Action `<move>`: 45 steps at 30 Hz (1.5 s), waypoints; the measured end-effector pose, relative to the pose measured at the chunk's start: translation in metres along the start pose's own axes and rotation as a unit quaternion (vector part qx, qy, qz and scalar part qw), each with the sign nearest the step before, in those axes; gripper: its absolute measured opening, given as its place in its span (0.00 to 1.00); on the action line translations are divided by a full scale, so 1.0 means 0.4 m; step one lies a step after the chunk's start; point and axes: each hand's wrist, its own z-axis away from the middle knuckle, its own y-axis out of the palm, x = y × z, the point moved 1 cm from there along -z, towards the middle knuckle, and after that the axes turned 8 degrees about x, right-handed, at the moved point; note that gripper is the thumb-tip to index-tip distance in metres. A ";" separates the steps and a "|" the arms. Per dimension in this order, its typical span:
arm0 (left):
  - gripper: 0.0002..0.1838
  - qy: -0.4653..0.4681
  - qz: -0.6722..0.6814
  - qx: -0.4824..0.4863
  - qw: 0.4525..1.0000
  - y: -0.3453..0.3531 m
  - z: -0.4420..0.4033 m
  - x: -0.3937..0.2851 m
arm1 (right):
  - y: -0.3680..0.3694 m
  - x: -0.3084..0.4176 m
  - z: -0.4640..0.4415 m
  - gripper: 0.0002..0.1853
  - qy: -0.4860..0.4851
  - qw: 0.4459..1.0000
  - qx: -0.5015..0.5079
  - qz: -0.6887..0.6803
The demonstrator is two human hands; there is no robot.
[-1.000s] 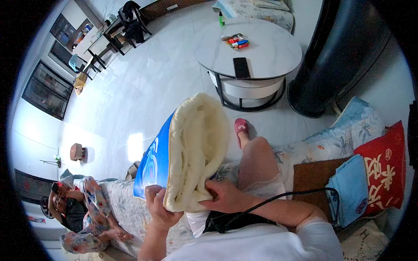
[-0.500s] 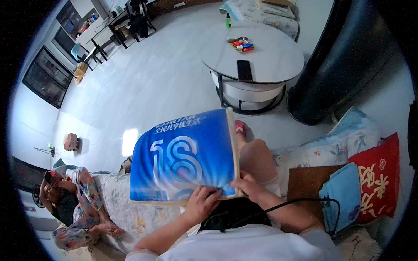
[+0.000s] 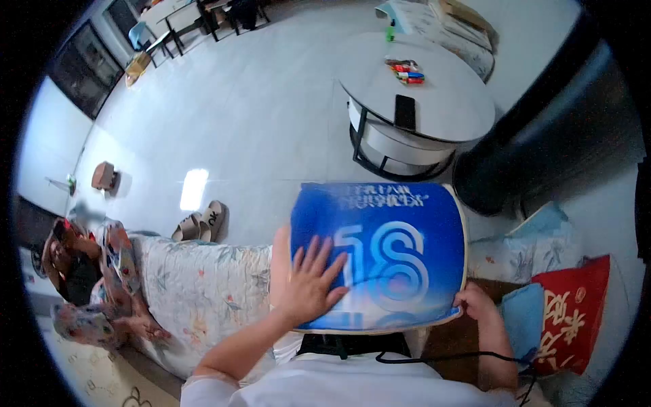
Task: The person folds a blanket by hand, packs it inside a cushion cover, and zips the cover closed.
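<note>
A blue cushion (image 3: 380,224) with a big "18", white lettering and pale edging lies across my lap. My left hand (image 3: 313,285) rests flat on its left part, fingers spread. At the cushion's lower right corner, my right hand (image 3: 477,303) is closed on the pale edge. A dark cord (image 3: 447,354) runs across my white shirt, below the cushion.
A round white table (image 3: 447,85) ahead holds a black phone (image 3: 405,112), several colourful packets (image 3: 407,71) and a green bottle (image 3: 390,31). A red cushion (image 3: 573,315) and light-blue cloth (image 3: 522,319) lie to my right. Another person (image 3: 81,271) reclines at left. Slippers (image 3: 201,222) are on the floor.
The cushion has moved right and now lies squarer to me. My left hand has gone from its lower edge to flat on its left side. My right hand has shifted right with the corner.
</note>
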 end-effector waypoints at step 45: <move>0.21 0.491 0.768 0.045 0.408 -0.343 -0.007 -0.351 | 0.273 0.383 -0.483 0.15 -0.388 0.775 -0.214 0.451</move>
